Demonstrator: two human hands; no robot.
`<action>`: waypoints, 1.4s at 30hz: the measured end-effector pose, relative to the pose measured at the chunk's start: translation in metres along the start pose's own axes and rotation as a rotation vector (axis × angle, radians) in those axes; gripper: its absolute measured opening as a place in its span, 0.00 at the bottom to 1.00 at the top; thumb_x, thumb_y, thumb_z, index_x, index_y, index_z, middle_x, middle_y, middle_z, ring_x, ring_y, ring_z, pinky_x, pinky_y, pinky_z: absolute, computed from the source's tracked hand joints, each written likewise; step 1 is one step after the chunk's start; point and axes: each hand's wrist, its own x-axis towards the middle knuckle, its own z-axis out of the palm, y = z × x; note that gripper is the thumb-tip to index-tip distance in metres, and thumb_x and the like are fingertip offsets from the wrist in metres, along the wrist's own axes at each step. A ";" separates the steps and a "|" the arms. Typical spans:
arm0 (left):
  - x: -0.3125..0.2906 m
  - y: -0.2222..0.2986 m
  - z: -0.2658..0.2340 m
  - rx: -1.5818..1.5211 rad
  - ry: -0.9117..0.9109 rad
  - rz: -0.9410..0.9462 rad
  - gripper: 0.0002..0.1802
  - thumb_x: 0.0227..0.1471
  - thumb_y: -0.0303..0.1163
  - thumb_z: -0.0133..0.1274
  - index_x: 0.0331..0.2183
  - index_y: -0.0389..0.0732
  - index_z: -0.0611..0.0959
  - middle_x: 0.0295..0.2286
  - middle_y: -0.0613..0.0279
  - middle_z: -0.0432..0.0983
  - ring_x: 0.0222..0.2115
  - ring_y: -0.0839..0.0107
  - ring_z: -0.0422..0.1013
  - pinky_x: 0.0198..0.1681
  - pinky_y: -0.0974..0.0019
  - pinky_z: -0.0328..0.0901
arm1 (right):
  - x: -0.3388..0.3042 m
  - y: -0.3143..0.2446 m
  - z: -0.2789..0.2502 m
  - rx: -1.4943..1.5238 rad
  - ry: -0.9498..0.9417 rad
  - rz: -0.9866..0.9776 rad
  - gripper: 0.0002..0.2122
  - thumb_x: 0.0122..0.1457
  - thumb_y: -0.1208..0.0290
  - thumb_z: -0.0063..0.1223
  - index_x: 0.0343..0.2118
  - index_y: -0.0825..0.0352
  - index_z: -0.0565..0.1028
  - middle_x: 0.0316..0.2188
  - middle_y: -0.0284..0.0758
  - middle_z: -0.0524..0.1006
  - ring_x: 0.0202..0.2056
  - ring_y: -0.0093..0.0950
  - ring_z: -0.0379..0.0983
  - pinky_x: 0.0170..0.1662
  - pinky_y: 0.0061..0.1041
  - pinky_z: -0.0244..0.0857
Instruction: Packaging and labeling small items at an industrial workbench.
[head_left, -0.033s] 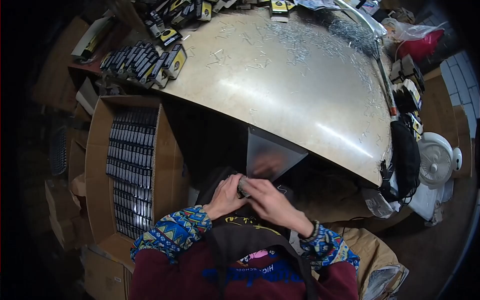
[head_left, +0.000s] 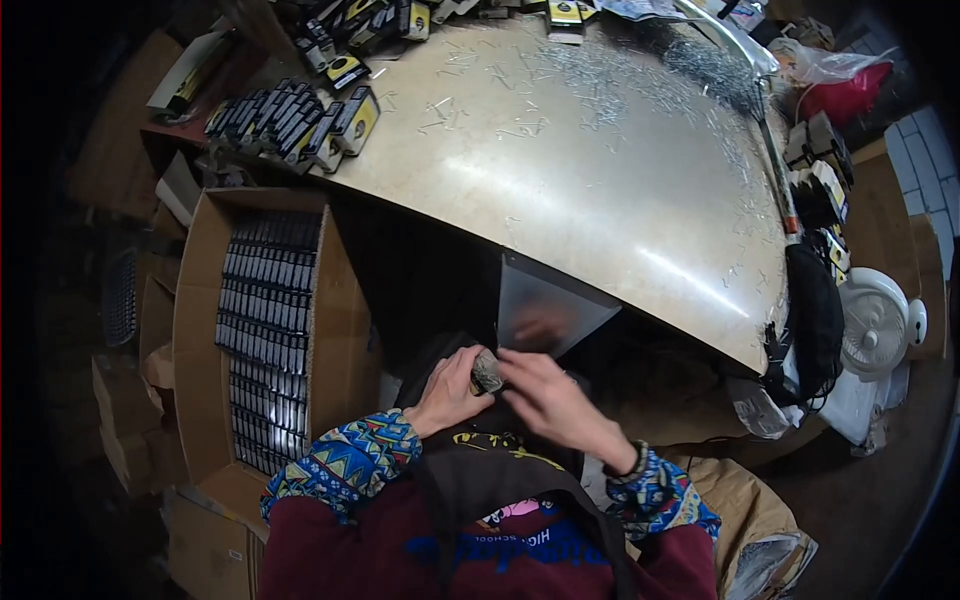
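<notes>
My left hand (head_left: 450,392) is closed round a small dark box, its upper end showing a packed grey, metallic-looking fill (head_left: 487,371). I cannot make out the single pieces in it. Close by on the right, my right hand (head_left: 552,402) has its fingers stretched out, the fingertips at the box's edge; whether they touch it I cannot tell. Both hands are low over my lap, in front of the table's near edge. Just beyond them, a grey triangular metal plate (head_left: 545,300) hangs below the tabletop and mirrors a hand.
Loose bent wire pieces (head_left: 600,85) litter the far part of the table (head_left: 560,190). Small black-and-yellow boxes (head_left: 355,120) stand in rows at its left. A carton (head_left: 317,340) packed with small boxes is on my left. A white fan (head_left: 868,325) stands at the right.
My right hand has drawn slightly right, off the box top, and its fingers have straightened. More of the box's grey fill shows. My left hand keeps its hold.
</notes>
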 end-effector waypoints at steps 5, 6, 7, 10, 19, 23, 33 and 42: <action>0.007 0.028 -0.018 -0.224 0.210 0.059 0.40 0.35 0.31 0.68 0.51 0.38 0.68 0.37 0.52 0.73 0.37 0.56 0.74 0.41 0.60 0.69 | 0.008 0.000 -0.041 0.195 0.182 0.164 0.13 0.58 0.77 0.56 0.46 0.68 0.76 0.39 0.42 0.79 0.33 0.32 0.77 0.34 0.23 0.70; 0.015 0.033 -0.018 -0.249 0.255 0.041 0.40 0.35 0.31 0.68 0.52 0.38 0.68 0.35 0.54 0.73 0.35 0.61 0.73 0.40 0.63 0.68 | 0.009 0.000 -0.043 0.185 0.238 0.162 0.12 0.58 0.77 0.56 0.45 0.69 0.77 0.35 0.41 0.79 0.31 0.30 0.77 0.33 0.22 0.69; 0.021 0.037 -0.018 -0.276 0.299 0.025 0.40 0.36 0.30 0.68 0.52 0.38 0.68 0.33 0.56 0.73 0.33 0.66 0.73 0.38 0.66 0.68 | 0.011 -0.001 -0.044 0.181 0.234 0.149 0.12 0.58 0.77 0.56 0.45 0.69 0.77 0.35 0.41 0.79 0.31 0.30 0.77 0.33 0.22 0.69; 0.032 0.048 -0.023 -0.353 0.353 0.040 0.39 0.38 0.30 0.67 0.52 0.37 0.68 0.30 0.59 0.72 0.30 0.71 0.71 0.36 0.68 0.67 | 0.014 -0.009 -0.051 0.220 0.267 0.253 0.11 0.59 0.75 0.56 0.44 0.71 0.78 0.30 0.39 0.79 0.29 0.23 0.75 0.31 0.19 0.67; 0.062 0.066 -0.034 -0.523 0.346 -0.041 0.27 0.54 0.37 0.56 0.52 0.36 0.69 0.33 0.51 0.74 0.34 0.61 0.74 0.39 0.64 0.68 | 0.033 -0.020 -0.052 0.233 0.338 0.218 0.10 0.59 0.75 0.56 0.43 0.71 0.78 0.27 0.38 0.80 0.25 0.21 0.74 0.29 0.19 0.67; 0.066 0.077 -0.043 -0.296 0.183 0.096 0.41 0.48 0.44 0.63 0.56 0.35 0.64 0.43 0.47 0.71 0.40 0.53 0.72 0.43 0.59 0.67 | 0.037 -0.024 -0.061 0.197 0.288 0.289 0.08 0.58 0.77 0.54 0.39 0.71 0.78 0.26 0.45 0.78 0.27 0.36 0.79 0.29 0.27 0.69; 0.078 0.089 -0.049 -0.097 0.177 0.258 0.59 0.39 0.39 0.71 0.62 0.29 0.53 0.56 0.44 0.61 0.55 0.49 0.60 0.57 0.55 0.58 | 0.037 0.005 -0.095 -0.007 0.580 0.296 0.05 0.56 0.78 0.55 0.34 0.71 0.79 0.20 0.45 0.77 0.20 0.31 0.76 0.25 0.24 0.66; 0.096 0.101 -0.047 -0.123 0.273 0.043 0.40 0.37 0.27 0.67 0.52 0.34 0.67 0.41 0.46 0.73 0.41 0.51 0.74 0.42 0.60 0.70 | 0.041 0.002 -0.084 0.231 0.687 0.104 0.09 0.55 0.75 0.58 0.39 0.68 0.79 0.38 0.45 0.78 0.38 0.32 0.77 0.35 0.27 0.72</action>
